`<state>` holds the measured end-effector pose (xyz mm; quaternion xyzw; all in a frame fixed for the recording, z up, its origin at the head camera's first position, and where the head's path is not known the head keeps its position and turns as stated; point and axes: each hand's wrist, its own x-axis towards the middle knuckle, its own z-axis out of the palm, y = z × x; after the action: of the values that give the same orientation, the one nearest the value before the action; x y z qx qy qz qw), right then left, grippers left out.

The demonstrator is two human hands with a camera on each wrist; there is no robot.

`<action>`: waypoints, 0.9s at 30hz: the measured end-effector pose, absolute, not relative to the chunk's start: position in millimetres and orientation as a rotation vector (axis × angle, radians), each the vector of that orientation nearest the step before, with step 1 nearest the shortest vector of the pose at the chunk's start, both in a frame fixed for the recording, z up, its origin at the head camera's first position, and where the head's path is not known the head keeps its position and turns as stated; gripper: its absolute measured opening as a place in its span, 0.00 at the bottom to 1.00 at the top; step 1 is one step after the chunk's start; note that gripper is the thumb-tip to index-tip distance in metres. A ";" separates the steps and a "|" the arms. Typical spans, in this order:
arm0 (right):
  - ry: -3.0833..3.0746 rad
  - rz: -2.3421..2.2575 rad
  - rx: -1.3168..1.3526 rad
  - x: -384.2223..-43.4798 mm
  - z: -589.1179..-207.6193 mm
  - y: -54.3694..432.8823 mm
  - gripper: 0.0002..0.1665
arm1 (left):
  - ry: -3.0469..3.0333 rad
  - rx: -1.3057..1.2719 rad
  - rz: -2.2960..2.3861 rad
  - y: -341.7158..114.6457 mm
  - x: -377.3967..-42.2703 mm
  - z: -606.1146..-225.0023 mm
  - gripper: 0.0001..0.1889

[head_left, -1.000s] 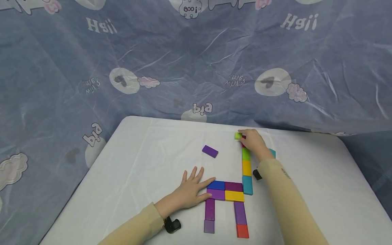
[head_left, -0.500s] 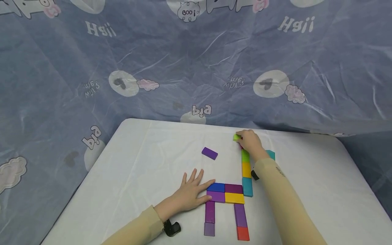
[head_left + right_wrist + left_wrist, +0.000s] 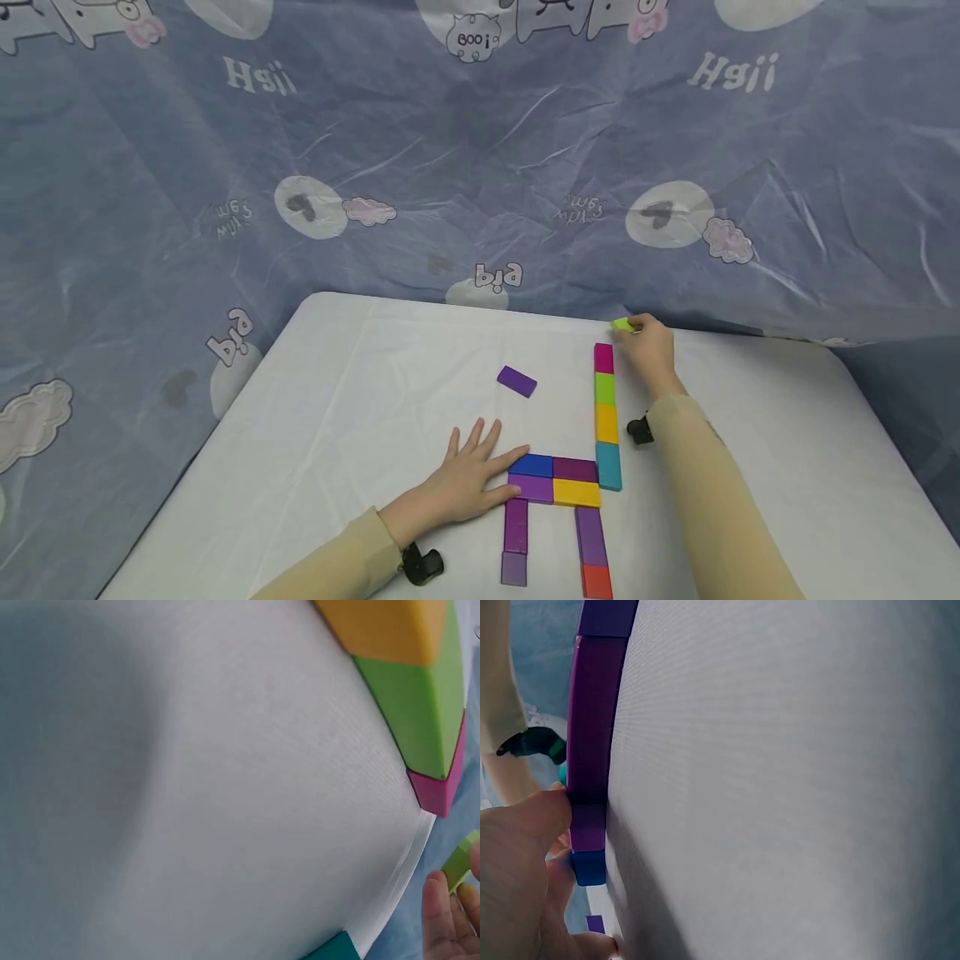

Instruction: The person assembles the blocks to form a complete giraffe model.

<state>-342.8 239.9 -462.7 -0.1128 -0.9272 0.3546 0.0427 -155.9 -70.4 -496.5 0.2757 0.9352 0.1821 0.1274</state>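
Note:
My right hand [image 3: 651, 354] pinches a light green block [image 3: 622, 324] above the far table edge, just beyond a column of blocks. That column has a magenta block [image 3: 603, 358] at its far end, then a green block [image 3: 604, 388], a yellow block [image 3: 607, 423] and a teal block [image 3: 609, 467]. My left hand [image 3: 465, 483] lies with fingers spread. Its index fingertip touches a blue block [image 3: 531, 463], and its thumb tip touches a purple block [image 3: 534, 488]. A maroon block [image 3: 574, 470] and another yellow block [image 3: 577, 492] adjoin these two.
Two leg-like rows extend toward me, ending in a lavender block [image 3: 513, 570] and a red block [image 3: 597, 581]. A loose purple block [image 3: 517, 382] lies left of the column. Another teal block [image 3: 336, 949] shows in the right wrist view. Patterned cloth [image 3: 480, 167] hangs behind the table.
My right hand has carried the light green block from left of the column's far end to the right, uncovering the magenta block. My left hand stays in place.

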 end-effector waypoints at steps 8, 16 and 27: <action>-2.908 0.969 -0.404 -338.2 -467.1 244.1 0.25 | 2.729 0.808 0.522 -70.8 -156.3 -498.4 0.31; -2.909 0.869 -0.468 -332.4 -465.4 241.9 0.22 | 2.724 0.815 0.525 -71.9 -157.0 -499.9 0.31; -3.074 0.752 -0.332 -328.5 -465.8 231.2 0.30 | 2.718 0.807 0.545 -71.4 -156.2 -500.0 0.31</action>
<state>-328.5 231.2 -465.8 -0.1043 -0.9659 0.2363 -0.0203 -156.2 -71.4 -500.0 0.2771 0.9338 0.1872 0.1269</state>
